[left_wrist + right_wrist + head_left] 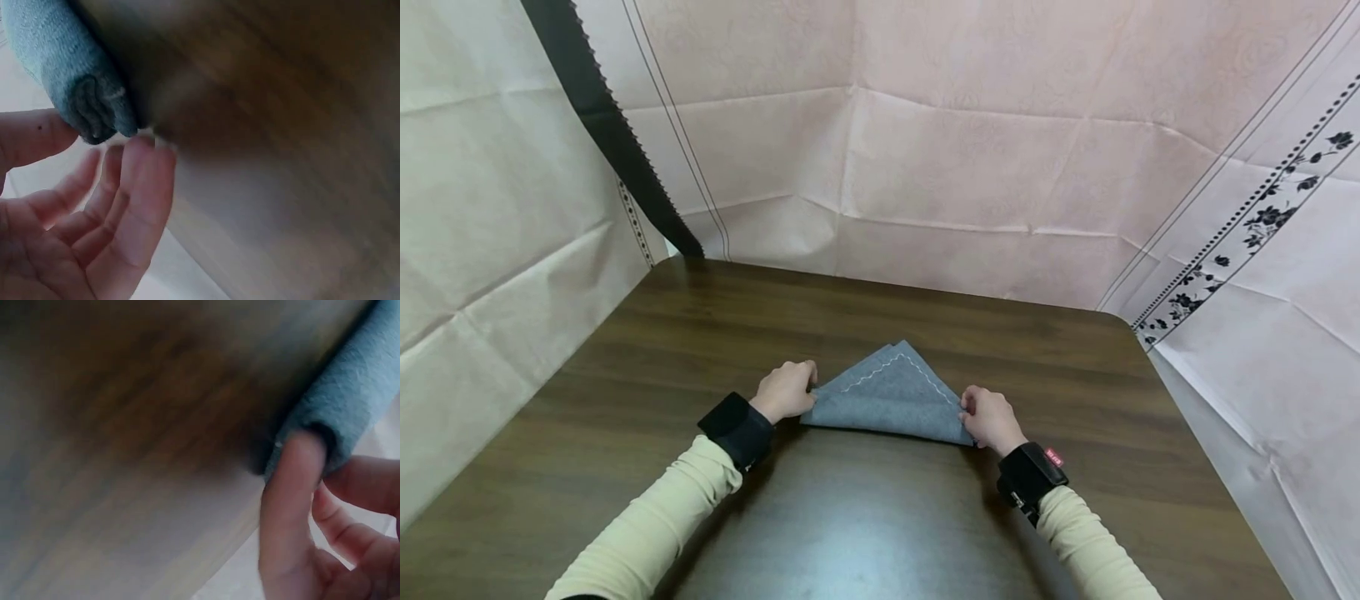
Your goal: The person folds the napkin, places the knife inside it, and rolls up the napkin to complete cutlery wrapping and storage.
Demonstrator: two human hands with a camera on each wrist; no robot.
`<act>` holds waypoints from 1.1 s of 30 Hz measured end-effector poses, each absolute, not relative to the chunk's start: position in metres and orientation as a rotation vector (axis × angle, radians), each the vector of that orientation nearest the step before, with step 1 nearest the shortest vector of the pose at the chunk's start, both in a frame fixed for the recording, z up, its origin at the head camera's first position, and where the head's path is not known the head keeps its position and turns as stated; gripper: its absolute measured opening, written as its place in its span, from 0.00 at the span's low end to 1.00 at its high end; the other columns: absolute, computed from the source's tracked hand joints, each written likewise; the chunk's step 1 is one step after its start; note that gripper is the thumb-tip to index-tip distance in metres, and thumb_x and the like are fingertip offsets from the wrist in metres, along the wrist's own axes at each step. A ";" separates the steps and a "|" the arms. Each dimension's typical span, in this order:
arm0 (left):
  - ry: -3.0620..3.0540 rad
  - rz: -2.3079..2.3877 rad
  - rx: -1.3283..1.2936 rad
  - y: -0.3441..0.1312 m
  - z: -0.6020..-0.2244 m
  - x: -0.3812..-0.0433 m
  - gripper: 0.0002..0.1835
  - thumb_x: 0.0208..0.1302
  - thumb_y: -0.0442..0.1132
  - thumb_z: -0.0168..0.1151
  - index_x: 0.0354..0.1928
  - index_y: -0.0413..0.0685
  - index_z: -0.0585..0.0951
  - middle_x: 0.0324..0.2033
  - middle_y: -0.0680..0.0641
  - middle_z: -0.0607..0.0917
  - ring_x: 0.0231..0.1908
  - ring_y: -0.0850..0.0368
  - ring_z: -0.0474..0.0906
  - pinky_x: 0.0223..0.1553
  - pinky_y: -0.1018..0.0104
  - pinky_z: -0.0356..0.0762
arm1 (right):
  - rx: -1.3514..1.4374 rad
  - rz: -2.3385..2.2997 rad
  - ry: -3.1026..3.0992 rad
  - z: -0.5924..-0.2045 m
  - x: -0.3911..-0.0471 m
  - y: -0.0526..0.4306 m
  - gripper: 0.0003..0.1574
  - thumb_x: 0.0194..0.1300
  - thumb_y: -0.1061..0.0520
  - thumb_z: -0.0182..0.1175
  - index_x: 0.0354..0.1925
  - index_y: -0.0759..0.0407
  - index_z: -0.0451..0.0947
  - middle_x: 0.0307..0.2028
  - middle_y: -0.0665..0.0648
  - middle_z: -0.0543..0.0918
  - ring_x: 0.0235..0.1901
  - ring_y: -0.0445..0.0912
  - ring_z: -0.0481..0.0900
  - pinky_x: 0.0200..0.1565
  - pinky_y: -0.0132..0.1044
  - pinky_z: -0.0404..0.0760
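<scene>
- Our left hand (786,390) pinches the grey cloth's (891,396) left corner.
- Our right hand (990,419) pinches its right corner, mid-tabletop (865,517).

My head view is bright and sharp, bent at its edges. Both my wrist views look blurry.

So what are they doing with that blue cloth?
A person is handling a grey-blue cloth on a dark wooden table. It lies folded into a triangle, point facing away from them. The left hand pinches the left corner and the right hand pinches the right corner. Pink patterned sheets hang around the table.
</scene>
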State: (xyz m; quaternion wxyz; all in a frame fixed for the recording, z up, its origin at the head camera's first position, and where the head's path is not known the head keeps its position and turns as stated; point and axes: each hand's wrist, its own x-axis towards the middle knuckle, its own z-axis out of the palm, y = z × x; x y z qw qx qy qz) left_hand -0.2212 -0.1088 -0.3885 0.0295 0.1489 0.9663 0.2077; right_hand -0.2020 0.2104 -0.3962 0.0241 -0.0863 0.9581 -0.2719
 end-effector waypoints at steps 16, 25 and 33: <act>2.806 0.645 0.984 -0.134 -0.391 -0.219 0.17 0.57 0.26 0.48 0.47 0.34 0.79 0.37 0.41 0.84 0.29 0.54 0.78 0.32 0.64 0.74 | -0.849 -0.440 3.166 -0.399 -0.190 0.217 0.13 0.52 0.69 0.57 0.37 0.63 0.83 0.35 0.58 0.81 0.37 0.52 0.80 0.35 0.44 0.77; 2.851 0.434 1.048 -0.133 -0.393 -0.195 0.26 0.47 0.45 0.67 0.49 0.40 0.77 0.41 0.44 0.80 0.43 0.49 0.76 0.43 0.54 0.73 | -0.868 -0.339 3.011 -0.391 -0.178 0.223 0.30 0.45 0.56 0.69 0.47 0.66 0.76 0.43 0.60 0.79 0.44 0.54 0.76 0.43 0.47 0.75; 2.948 0.114 1.161 -0.120 -0.390 -0.178 0.26 0.41 0.49 0.70 0.42 0.41 0.80 0.37 0.47 0.79 0.39 0.52 0.72 0.39 0.53 0.71 | -0.940 -0.245 3.066 -0.396 -0.170 0.220 0.26 0.40 0.62 0.69 0.42 0.67 0.77 0.35 0.57 0.78 0.38 0.50 0.76 0.38 0.44 0.77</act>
